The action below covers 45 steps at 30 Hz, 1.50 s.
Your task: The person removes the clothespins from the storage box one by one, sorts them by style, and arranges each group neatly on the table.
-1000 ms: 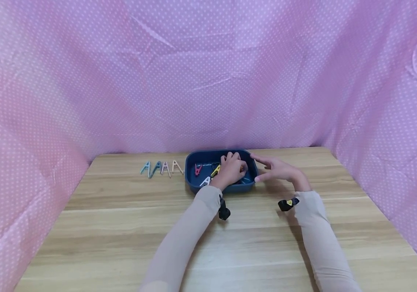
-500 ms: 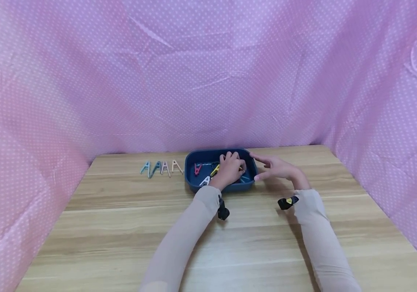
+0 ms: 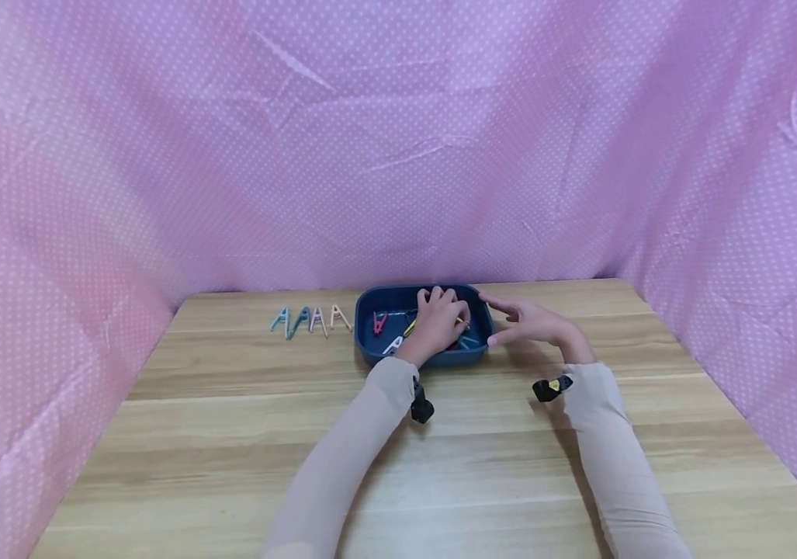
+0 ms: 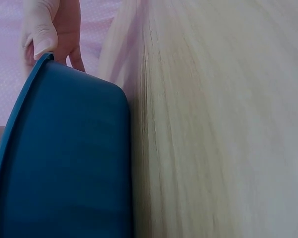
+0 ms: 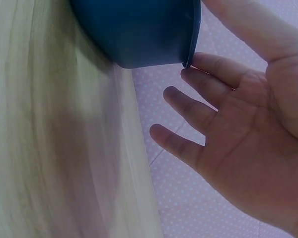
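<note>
A dark blue plastic basin (image 3: 370,353) stands on the wooden table, with several plastic clothespins inside. Among these are a red clothespin (image 3: 379,322), a white clothespin (image 3: 393,345) and a yellow clothespin (image 3: 410,327). My left hand (image 3: 438,324) reaches into the basin with bent fingers; a bit of yellow shows by its thumb, but I cannot tell whether it grips anything. The left wrist view has only the basin's outer wall (image 4: 74,148) in front of it. With spread fingers, my right hand (image 3: 534,322) touches the basin's right rim (image 5: 192,44).
Left of the basin, a row of clothespins lies on the table (image 3: 230,435): light blue (image 3: 280,319), teal (image 3: 298,322), pink (image 3: 317,321) and cream (image 3: 339,317). A pink dotted cloth (image 3: 398,155) hangs behind and along both sides.
My left hand has shifted slightly to the left within the basin, now covering more of the yellow clothespin. The right hand stays at the rim.
</note>
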Available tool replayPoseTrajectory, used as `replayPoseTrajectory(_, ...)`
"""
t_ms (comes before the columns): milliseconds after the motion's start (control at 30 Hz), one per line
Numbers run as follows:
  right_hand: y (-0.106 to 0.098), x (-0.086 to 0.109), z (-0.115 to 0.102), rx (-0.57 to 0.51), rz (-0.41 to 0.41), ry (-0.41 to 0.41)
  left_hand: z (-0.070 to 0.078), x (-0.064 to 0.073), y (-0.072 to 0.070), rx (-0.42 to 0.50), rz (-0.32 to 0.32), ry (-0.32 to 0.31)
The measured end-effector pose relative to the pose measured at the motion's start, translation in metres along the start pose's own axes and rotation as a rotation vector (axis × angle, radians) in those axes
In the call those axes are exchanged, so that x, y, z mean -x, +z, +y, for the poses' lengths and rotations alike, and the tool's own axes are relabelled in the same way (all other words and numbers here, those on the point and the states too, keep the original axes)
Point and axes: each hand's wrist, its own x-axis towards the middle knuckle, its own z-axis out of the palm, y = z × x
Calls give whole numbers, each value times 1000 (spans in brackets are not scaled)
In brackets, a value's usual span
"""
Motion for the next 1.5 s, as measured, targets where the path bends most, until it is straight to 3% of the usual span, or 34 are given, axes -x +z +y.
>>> replayPoseTrajectory(400,0,2,0,-8,-4,21,-16,7,-22,-152,26,112)
replayPoseTrajectory(567,0,1,-1,2,0,38,-26,12,-33,-166,25,140)
replayPoseTrajectory(833,0,1,-1,19,5,46,-42,26,-54,-98,-34,109)
replayPoseTrajectory(1067,-1,2,0,18,6,51,-60,34,-56,-68,-69,58)
replayPoseTrajectory(1267,-1,3,-2,6,-1,34,-79,41,-49,98,-44,-1)
replayPoseTrajectory(1400,0,2,-3,-11,-7,20,-89,47,-43,258,2,-65)
replayPoseTrajectory(1500,0,2,-4,-13,-14,12,-93,50,-41,356,51,-79)
